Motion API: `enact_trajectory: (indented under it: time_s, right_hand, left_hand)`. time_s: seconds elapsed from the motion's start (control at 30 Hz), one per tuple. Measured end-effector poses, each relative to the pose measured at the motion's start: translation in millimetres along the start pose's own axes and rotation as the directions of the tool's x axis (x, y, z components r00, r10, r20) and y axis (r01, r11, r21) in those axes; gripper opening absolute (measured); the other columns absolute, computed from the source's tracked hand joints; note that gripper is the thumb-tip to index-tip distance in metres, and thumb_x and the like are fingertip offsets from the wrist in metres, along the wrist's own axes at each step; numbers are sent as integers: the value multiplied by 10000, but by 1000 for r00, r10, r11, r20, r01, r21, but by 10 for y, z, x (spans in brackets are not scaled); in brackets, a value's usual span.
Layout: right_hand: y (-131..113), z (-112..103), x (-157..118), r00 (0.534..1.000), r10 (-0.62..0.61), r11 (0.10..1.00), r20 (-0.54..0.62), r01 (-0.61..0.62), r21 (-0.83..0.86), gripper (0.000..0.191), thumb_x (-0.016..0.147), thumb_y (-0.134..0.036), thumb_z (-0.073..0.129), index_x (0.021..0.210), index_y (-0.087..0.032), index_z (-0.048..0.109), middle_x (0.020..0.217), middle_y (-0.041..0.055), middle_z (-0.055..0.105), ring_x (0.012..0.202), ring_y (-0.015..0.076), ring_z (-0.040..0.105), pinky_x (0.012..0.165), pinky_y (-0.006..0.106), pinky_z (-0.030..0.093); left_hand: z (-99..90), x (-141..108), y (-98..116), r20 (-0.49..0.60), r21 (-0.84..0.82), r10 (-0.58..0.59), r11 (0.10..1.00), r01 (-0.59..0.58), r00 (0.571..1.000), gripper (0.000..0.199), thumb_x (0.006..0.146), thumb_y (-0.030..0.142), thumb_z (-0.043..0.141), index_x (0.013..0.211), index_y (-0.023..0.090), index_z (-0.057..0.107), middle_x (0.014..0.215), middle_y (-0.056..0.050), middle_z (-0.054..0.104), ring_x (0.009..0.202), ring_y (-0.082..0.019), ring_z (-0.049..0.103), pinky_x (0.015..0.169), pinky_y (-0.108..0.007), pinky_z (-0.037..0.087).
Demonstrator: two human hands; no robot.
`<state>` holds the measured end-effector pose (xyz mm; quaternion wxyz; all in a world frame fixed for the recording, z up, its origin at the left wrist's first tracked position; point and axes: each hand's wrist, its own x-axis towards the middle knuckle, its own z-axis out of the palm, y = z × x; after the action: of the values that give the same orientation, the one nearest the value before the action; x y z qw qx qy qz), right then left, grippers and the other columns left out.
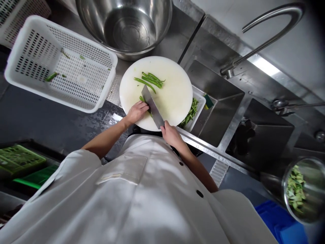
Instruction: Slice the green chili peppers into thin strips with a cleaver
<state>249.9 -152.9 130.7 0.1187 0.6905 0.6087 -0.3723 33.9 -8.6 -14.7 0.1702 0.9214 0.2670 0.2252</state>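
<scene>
A round white cutting board (175, 78) lies in front of me. My right hand (171, 135) is closed round the handle of a broad-bladed cleaver (153, 109), whose blade slants up and left across the board. Just left of the blade, my left hand (137, 112) has its fingers bent over a green chili pepper (141, 98), pressing it to the board; the fingers and blade partly hide it. Several whole green chili peppers (152, 80) lie together toward the far side of the board, apart from both hands.
Left stands a white perforated basket (101, 101) with a few green bits. A large steel bowl (101, 30) sits behind the board. At right, a white basket of cut green peppers (192, 113) is beside a sink (213, 125) under a curved faucet (269, 40).
</scene>
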Motion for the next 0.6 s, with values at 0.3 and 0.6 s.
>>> enact_trajectory:
  time_s: [0.3,0.6]
  right_hand:
    - [-23,-79,-6,1000,21,1000,9,-20,-9,294,1148,-330,348,1336,-159,496,1059,152,762,1013,310,726,721,318,389]
    - [-137,-239,-114,997,2,1000,78,-2,2,284,1140,-339,381,1325,-169,514,1054,159,756,975,300,720,699,312,380]
  left_hand:
    - [-221,161,-450,-25,82,-12,997,14,1000,371,1096,209,324,979,218,677,997,-84,681,940,-221,586,895,-408,536]
    - [-195,49,-438,-9,7,-27,1000,27,1000,300,1072,199,378,1030,222,674,1057,-87,677,991,-236,579,925,-428,513]
